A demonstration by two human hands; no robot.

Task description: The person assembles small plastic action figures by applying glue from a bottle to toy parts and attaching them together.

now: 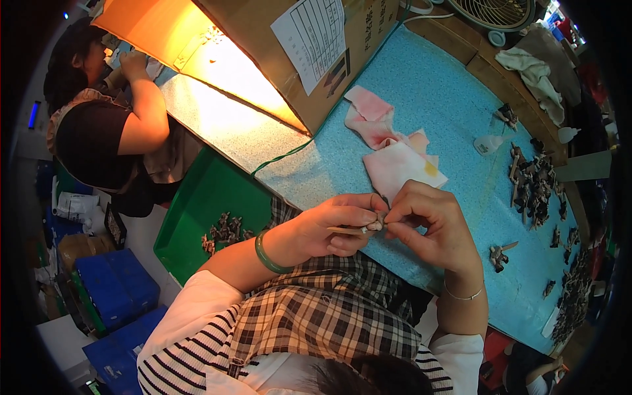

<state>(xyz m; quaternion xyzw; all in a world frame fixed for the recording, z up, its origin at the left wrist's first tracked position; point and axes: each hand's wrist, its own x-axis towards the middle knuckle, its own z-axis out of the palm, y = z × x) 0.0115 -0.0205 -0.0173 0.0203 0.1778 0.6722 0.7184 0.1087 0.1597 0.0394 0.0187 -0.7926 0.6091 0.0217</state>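
Speckled blue covers the table (454, 85), and under a bright warm light at 11 o'clock from our hands we have a carton (365, 62). Large dark characters run along its side beside a printed dark picture, and a white sheet (309, 39) on it bears a ruled grid whose small print we cannot make out.

Our hands meet at the table's near edge over a small greyish piece (376, 224). Our left hand (319, 227) pinches it between thumb and fingers, a thin pale stick (347, 231) lying along those fingers. Our right hand (431, 220) has thumb and forefinger nearly together at the piece's right edge; we cannot tell whether they grip it.

At 12 o'clock we see pink-stained white cloth (398, 168); at 2, a small white bottle (488, 143); towards 3, a heap (532, 187) of dark brown pieces. Our green tray (187, 204) sits at 9 o'clock with more such pieces, and a co-worker (92, 135) sits beyond it, towards 10.
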